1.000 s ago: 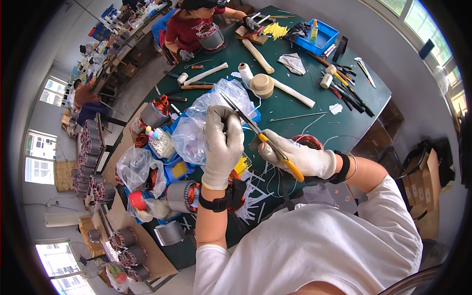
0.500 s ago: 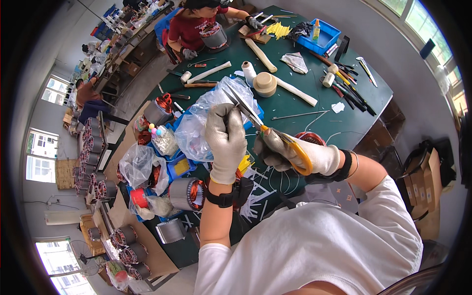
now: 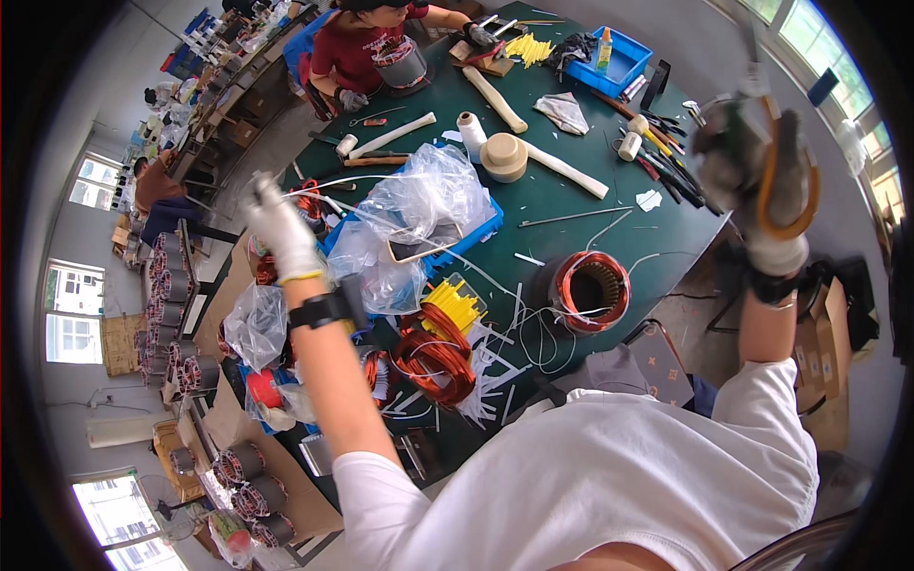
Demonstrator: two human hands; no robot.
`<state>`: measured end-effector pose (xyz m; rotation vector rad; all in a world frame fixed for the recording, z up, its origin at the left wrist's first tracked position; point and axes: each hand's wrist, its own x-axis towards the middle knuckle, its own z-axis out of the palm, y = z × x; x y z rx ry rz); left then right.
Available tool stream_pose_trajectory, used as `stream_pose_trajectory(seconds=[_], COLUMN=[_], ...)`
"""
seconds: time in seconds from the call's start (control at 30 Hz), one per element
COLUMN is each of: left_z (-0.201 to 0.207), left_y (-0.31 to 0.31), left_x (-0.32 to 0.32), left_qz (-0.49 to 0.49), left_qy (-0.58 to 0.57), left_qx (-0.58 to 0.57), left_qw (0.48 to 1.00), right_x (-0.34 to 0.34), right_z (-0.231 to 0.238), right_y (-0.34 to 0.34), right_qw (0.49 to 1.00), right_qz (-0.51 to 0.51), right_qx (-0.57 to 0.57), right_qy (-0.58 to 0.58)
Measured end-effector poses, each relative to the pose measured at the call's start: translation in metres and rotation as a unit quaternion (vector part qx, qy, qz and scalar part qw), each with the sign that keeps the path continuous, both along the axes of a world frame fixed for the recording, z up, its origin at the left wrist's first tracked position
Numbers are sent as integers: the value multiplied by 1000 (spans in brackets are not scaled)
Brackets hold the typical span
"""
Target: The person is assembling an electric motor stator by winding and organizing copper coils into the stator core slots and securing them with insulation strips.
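Observation:
My left hand (image 3: 284, 231), in a pale work glove and smeared by motion, reaches out to the left with closed fingers on a white cord (image 3: 462, 259). The cord trails from near those fingers across plastic bags toward the right. Raised at the far right, my gloved right hand (image 3: 738, 157) grips scissors (image 3: 809, 200) with orange-yellow handles; their blades point up and are blurred. Between my arms a round motor stator (image 3: 612, 314) with copper windings lies on the green table (image 3: 505, 371). Loops of thin white cord (image 3: 543, 354) lie beside it.
Copper wire coils (image 3: 440, 376), yellow strips (image 3: 455, 303) and white strips lie near me. Clear plastic bags (image 3: 433, 195) fill a blue tray. Beyond are a thread cone (image 3: 470, 133), mallets and hand tools. A co-worker (image 3: 357, 57) sits across the table with another stator.
My hands have moved apart from the middle: the left swings out to the left with the cord, the right lifts far right with the scissors. The stator on the table has come into view.

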<state>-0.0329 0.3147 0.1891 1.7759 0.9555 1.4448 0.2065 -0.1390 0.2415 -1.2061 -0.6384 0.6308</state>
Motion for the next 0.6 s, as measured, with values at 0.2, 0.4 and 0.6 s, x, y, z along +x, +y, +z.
stream_pose_trajectory(seconds=[0.2, 0.4, 0.6], left_z=[-18, -4, 53], left_y=[-11, -85, -116], left_x=[-87, -121, -164], left_qz=[-127, -302, -231], left_qy=[92, -123, -273], left_qx=[82, -165, -154], left_qw=[984, 931, 921], right_x=[182, 269, 345], right_z=[-84, -261, -390], right_y=[-117, -148, -160], right_qw=[798, 675, 484], right_qz=[-459, -282, -18], right_qx=[-358, -670, -832], right_qy=[-155, -125, -271])
